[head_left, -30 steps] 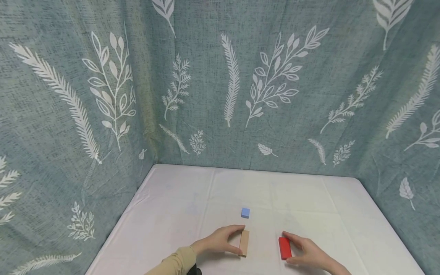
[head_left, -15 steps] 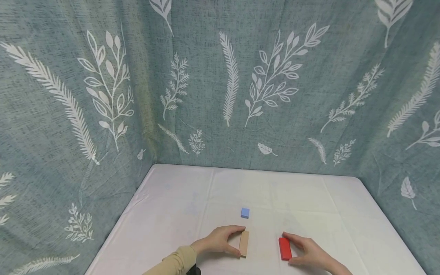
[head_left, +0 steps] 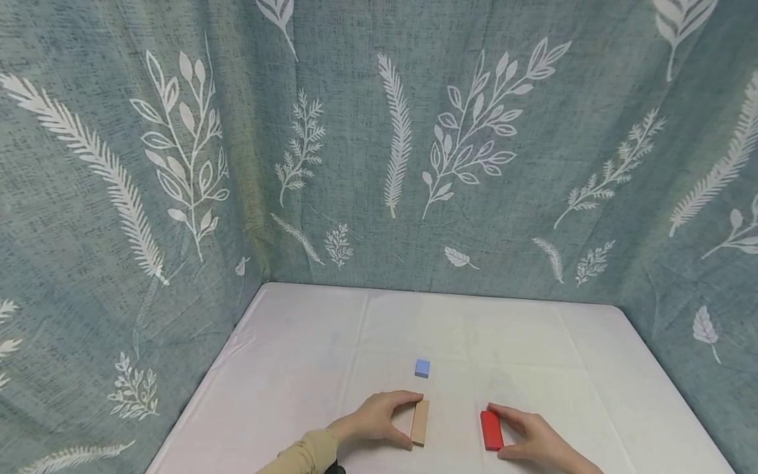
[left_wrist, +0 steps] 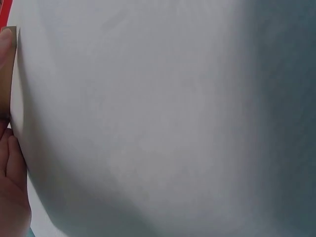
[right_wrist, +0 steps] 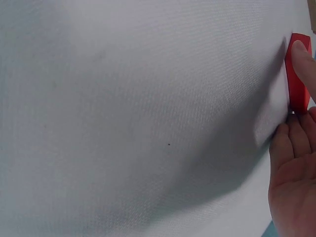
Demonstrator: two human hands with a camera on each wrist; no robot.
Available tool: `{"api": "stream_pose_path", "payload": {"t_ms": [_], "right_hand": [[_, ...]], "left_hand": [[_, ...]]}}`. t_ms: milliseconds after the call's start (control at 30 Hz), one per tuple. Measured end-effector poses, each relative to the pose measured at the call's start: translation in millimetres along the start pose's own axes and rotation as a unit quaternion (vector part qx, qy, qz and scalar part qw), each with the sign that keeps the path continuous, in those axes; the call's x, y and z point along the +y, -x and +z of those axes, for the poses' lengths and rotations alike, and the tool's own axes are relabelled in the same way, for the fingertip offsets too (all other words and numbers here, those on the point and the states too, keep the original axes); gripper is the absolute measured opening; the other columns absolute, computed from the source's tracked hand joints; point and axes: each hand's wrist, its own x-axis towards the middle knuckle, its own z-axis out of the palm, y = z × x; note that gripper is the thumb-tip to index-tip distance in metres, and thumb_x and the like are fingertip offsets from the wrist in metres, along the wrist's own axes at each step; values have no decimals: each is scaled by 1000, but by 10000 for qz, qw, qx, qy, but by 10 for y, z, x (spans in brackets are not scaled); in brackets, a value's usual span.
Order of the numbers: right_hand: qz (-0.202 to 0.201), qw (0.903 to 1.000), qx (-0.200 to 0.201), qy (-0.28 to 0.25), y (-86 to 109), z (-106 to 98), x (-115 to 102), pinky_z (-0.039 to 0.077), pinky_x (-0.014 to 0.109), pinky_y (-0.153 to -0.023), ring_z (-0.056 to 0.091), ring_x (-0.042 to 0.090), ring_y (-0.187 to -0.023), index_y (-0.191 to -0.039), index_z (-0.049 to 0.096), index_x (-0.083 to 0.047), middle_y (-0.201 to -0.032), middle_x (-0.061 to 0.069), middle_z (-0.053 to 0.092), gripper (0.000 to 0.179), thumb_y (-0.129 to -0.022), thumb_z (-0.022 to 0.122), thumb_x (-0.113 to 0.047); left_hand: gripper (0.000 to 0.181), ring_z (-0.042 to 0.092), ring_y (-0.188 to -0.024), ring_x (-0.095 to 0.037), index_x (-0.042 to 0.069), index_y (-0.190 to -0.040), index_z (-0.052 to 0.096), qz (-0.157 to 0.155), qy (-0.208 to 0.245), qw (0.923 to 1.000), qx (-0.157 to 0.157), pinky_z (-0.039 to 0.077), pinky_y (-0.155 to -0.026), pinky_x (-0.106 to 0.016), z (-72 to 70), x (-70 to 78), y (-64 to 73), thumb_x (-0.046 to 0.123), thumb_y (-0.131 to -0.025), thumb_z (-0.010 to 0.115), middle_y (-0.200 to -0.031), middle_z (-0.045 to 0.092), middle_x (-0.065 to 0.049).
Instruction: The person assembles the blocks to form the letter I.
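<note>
My left hand (head_left: pixel 378 416) spans a plain wooden block (head_left: pixel 420 422), fingertips at its far end and thumb at its near end. To the right, my right hand (head_left: pixel 534 440) holds a red block (head_left: pixel 491 431) the same way, from its outer side. The left wrist view has the wooden block (left_wrist: pixel 6 79) at its left edge, with the thumb at one end. In the right wrist view the thumb overlaps the red block (right_wrist: pixel 297 81), and the other fingers are at its opposite end. Both blocks lie lengthwise away from me, a gap between them.
Beyond the wooden block sits a small blue cube (head_left: pixel 422 368). A white cloth covers the table (head_left: pixel 308 342). Blue-green curtains (head_left: pixel 355 164) with white leaf prints hang behind it and along both sides.
The left thumb has slid slightly back toward me at the wooden block's near end, and the right thumb has shifted slightly at the red block. The blocks stay in place; the head view shifts a little.
</note>
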Motion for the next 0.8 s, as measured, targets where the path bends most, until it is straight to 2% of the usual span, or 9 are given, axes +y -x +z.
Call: {"api": "stream_pose_path", "payload": {"t_ms": [67, 267, 333, 533, 700, 800], "right_hand": [[35, 10000, 11, -11, -1, 5, 1, 49, 22, -99, 47, 6, -127, -138, 49, -9, -140, 14, 51, 78, -73, 78, -42], [-91, 9999, 96, -40, 0, 16, 17, 44, 9, -95, 48, 5, -127, -137, 50, -8, -139, 14, 53, 76, -74, 78, -40], [-142, 9998, 133, -27, 1, 18, 20, 45, 10, -95, 49, 8, -127, -137, 50, -7, -138, 15, 54, 76, -74, 79, -39], [-139, 9997, 172, -138, 0, 28, 14, 45, 7, -94, 49, 2, -125, -136, 51, -5, -137, 16, 54, 76, -73, 80, -37], [-242, 9992, 203, -262, -3, 19, -8, 50, 20, -97, 51, 26, -128, -135, 50, -1, -137, 21, 52, 77, -73, 80, -34], [-157, 9992, 215, -303, -1, 13, -8, 51, 21, -97, 51, 23, -128, -136, 49, -1, -138, 21, 52, 78, -73, 80, -36]], "left_hand": [[78, 51, -129, -18, 12, -135, 53, -44, -56, 10000, 41, 41, -109, -29, 17, 6, 4, 32, -67, 85, -137, 56, -1], [76, 53, -127, -21, 12, -133, 55, -17, -34, 9997, 226, 43, -108, -31, 38, 26, 8, 33, -66, 85, -135, 58, -3], [76, 53, -126, -22, 12, -132, 55, -28, 2, 9997, 260, 44, -107, -31, 46, 26, 7, 32, -66, 85, -134, 58, -3], [74, 53, -126, -20, 11, -130, 57, -198, 131, 9993, 285, 43, -108, -30, 72, 8, -4, 32, -65, 86, -134, 59, -3], [74, 52, -127, -21, 9, -130, 57, -278, 409, 9984, 263, 42, -109, -30, 54, 21, -9, 29, -65, 87, -134, 59, -4], [74, 52, -127, -21, 9, -130, 57, -339, 467, 9981, 236, 42, -109, -29, 47, 28, -21, 29, -65, 87, -134, 59, -3]]}}
